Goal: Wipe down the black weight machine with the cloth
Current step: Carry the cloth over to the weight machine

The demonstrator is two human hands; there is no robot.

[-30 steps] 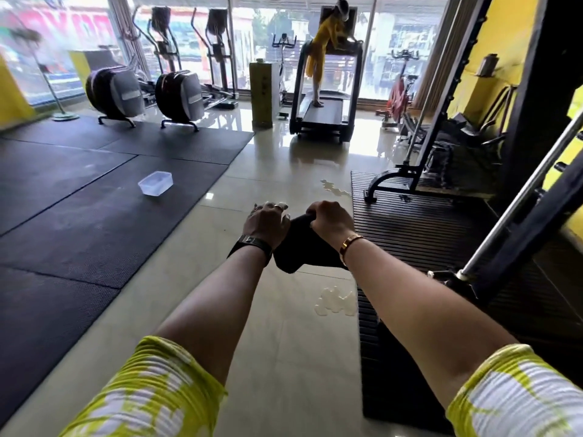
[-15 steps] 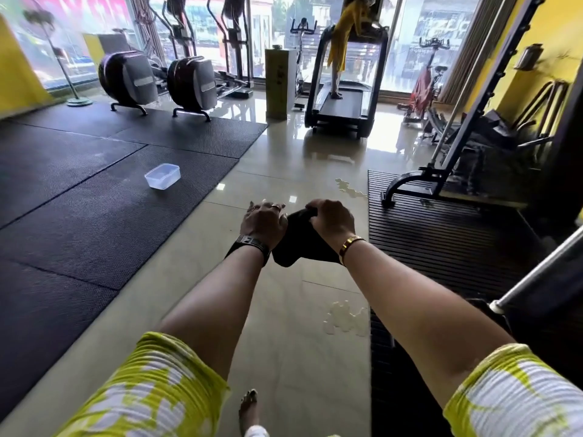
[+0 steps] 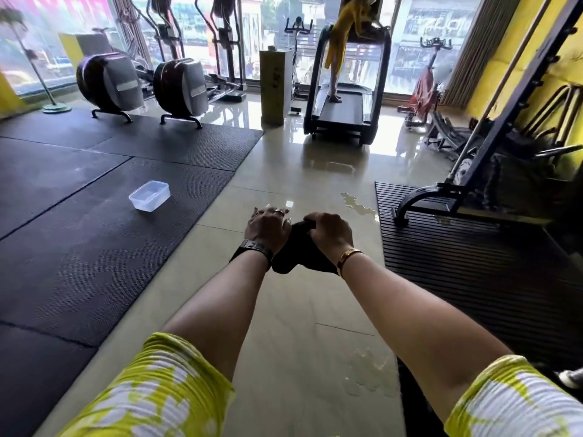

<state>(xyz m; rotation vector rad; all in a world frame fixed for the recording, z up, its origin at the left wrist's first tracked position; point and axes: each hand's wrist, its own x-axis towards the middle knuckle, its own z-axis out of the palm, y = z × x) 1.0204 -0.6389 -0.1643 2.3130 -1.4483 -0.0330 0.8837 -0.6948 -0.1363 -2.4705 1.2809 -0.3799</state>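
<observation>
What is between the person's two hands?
In the head view, the dark cloth, gripped by the left hand and the right hand.

L hand (image 3: 268,230) & R hand (image 3: 331,233) out front, close together, gripping cloth (image 3: 296,255)

Mostly hidden behind left hand (image 3: 268,230) and right hand (image 3: 331,232) — cloth (image 3: 296,257). Cut off at the right edge — black weight machine (image 3: 457,205). Cropped by the top edge: person (image 3: 340,36) on treadmill (image 3: 342,112)
</observation>
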